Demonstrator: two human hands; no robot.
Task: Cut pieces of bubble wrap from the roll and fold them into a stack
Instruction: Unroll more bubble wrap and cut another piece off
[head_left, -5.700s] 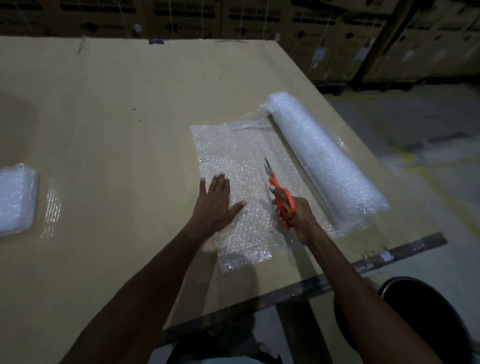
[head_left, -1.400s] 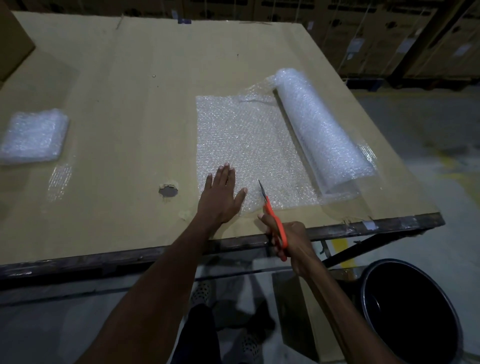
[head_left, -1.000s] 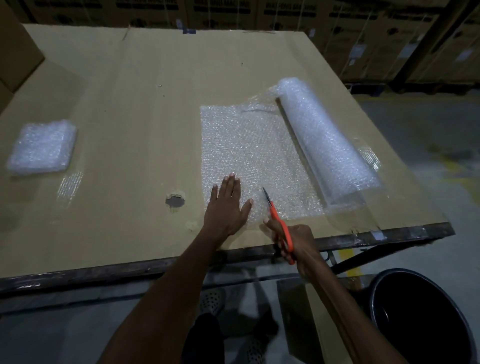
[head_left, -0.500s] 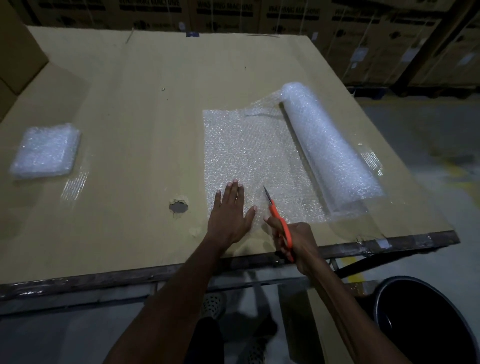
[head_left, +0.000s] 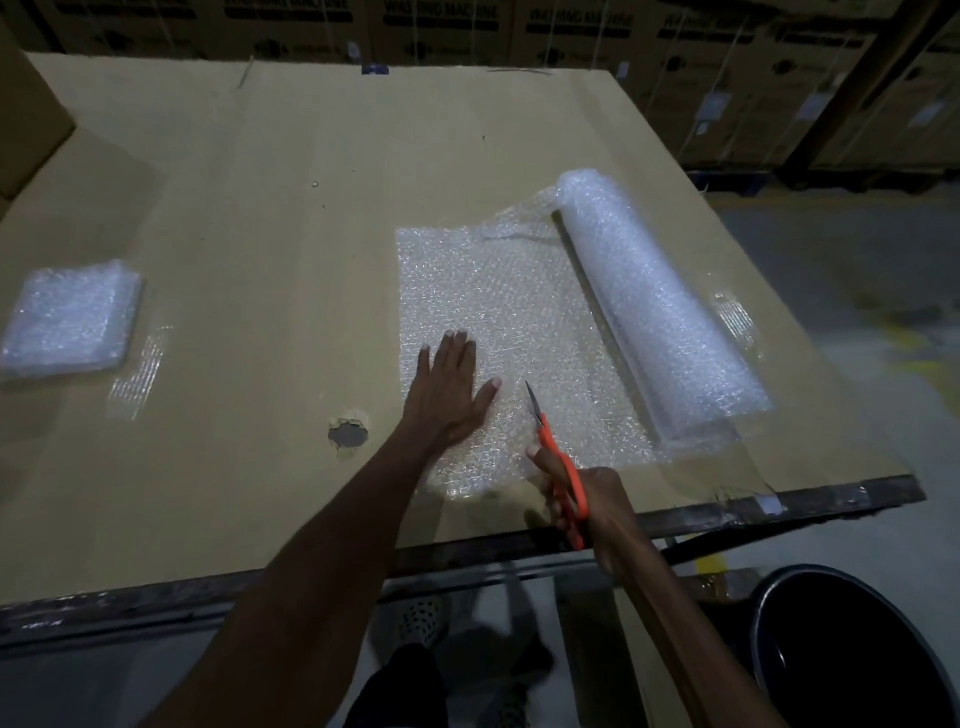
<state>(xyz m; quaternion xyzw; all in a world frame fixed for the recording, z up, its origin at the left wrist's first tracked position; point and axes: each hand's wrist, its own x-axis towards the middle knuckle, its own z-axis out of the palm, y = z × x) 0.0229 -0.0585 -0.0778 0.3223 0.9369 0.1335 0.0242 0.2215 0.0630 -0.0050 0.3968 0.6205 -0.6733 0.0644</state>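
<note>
A roll of bubble wrap (head_left: 660, 312) lies on the right of the cardboard-covered table (head_left: 260, 208), with a sheet (head_left: 498, 306) unrolled flat to its left. My left hand (head_left: 449, 395) presses flat on the near part of the sheet, fingers spread. My right hand (head_left: 592, 506) grips orange-handled scissors (head_left: 556, 462) at the sheet's near edge, blades pointing away over the sheet. A stack of folded bubble wrap pieces (head_left: 70, 317) rests at the far left of the table.
A hole (head_left: 348, 434) is torn in the cardboard left of my left hand. A dark metal table edge (head_left: 779, 501) runs along the front. A black bin (head_left: 852, 654) stands on the floor at lower right. Cardboard boxes (head_left: 571, 21) line the back.
Since 5.7 s ago both hands drew back to the sheet's near edge. Over the last second the scissors moved slightly forward over the sheet; my left hand stayed pressed down.
</note>
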